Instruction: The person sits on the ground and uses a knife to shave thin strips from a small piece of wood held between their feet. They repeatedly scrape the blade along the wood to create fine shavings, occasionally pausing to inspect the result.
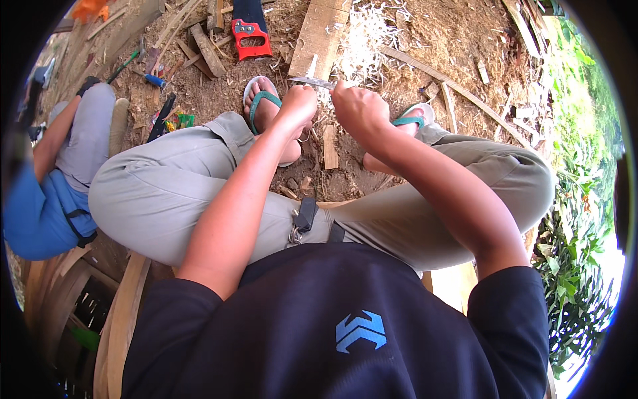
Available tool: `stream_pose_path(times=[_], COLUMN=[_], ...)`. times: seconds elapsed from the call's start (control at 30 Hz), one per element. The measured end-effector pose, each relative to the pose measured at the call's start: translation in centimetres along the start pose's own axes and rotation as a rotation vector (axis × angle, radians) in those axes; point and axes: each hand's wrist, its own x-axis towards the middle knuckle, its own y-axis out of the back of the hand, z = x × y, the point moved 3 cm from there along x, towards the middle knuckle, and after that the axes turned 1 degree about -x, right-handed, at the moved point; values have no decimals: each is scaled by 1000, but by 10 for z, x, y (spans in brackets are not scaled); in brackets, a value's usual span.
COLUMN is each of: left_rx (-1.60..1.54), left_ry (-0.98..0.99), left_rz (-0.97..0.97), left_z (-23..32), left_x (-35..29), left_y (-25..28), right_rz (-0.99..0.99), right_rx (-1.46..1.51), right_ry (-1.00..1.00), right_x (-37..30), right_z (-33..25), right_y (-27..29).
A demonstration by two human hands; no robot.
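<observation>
Right grip (pixel 362 112) pinching knife (pixel 321 83); handle hidden inside it. Left grip (pixel 299 105) curled beside knife; palm unseen, cannot tell whether it pinches anything. Knife's blade, thin, pointed, metal, crosses near edge of plank (pixel 322 36); plank flat, grained, far end cut off. Pale curled shavings (pixel 367 41) heap along plank's right edge. Saw (pixel 247 29) left of plank: red looped handle, dark blade cut off at top. Rough brown soil (pixel 446 32) around.

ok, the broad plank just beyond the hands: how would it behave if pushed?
Probably stiff: the plank looks like solid, straight-edged wood. It should slide rather than roll, being broad and flat-faced, though loose shavings alongside may shift with it. Weight is hard to call, since its far end runs out of view.
</observation>
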Motion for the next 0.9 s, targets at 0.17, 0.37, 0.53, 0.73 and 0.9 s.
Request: stream_pose_path(times=[0.17,0.37,0.53,0.73,0.9], left_rx=[-125,-323,-337,-409,-451], left_ry=[40,175,191,245,239], left_rz=[-47,-185,-180,-332,-365], left_z=[11,11,29,18,14], left_x=[-4,-32,-58,-45,-37], left_y=[6,6,7,3,-7], right_rz=[-6,-103,-170,-184,-169], right_rx=[61,68,80,-6,-45], right_ry=[2,152,149,189,190], right_x=[1,-9,-16,-14,-19], right_z=[-8,-3,3,6,5], right_y=[21,30,39,37,35])
